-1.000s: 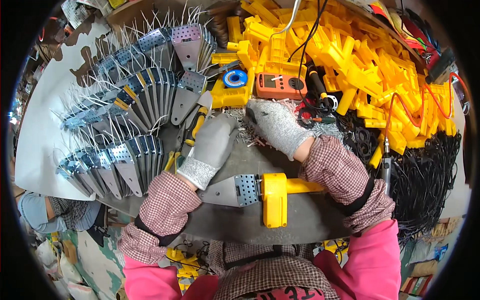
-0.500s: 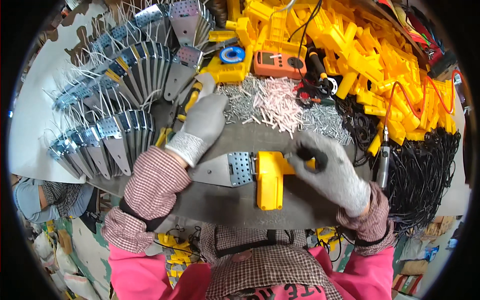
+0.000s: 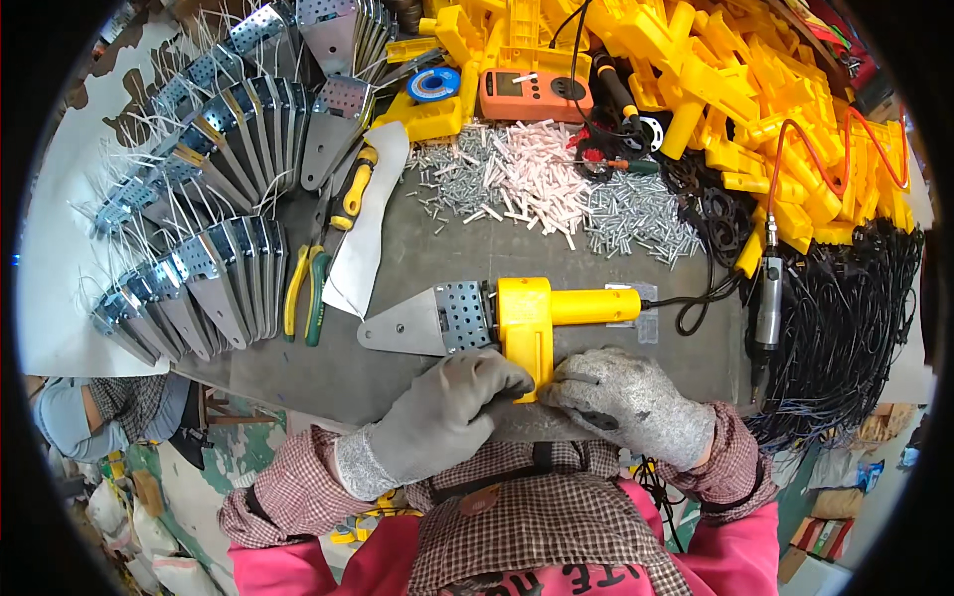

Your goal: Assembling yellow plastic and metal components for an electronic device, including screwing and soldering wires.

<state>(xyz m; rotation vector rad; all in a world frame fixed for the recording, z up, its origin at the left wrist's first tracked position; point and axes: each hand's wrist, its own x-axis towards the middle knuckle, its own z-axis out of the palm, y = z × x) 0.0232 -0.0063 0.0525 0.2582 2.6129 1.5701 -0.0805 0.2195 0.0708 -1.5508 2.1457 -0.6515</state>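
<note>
A pipe welding iron (image 3: 525, 318) lies on the dark work mat, its yellow body in front of me. To the left it carries a perforated metal section with a tapered grey plate (image 3: 407, 326); its yellow handle (image 3: 596, 305) points right, with a black cord. My gloved left hand (image 3: 437, 407) closes its fingertips on the near end of the body from the left. From the other side, my gloved right hand (image 3: 631, 402) presses its closed fingers on that same end. What may lie between the fingertips is hidden.
Left lie a yellow-black screwdriver (image 3: 354, 189), pliers (image 3: 306, 293) and white paper (image 3: 373, 223). Farther back are metal plates (image 3: 214, 278) with wires, loose screws (image 3: 641, 214), pink sleeves (image 3: 542, 179) and an orange meter (image 3: 532, 96). Yellow housings (image 3: 735, 89), a hanging air driver (image 3: 770, 303) and black cords (image 3: 845, 328) fill the right.
My left hand has come from beside the screwdriver down to the near end of the welding iron's body. My right hand has left the handle area and moved down to that end too.
</note>
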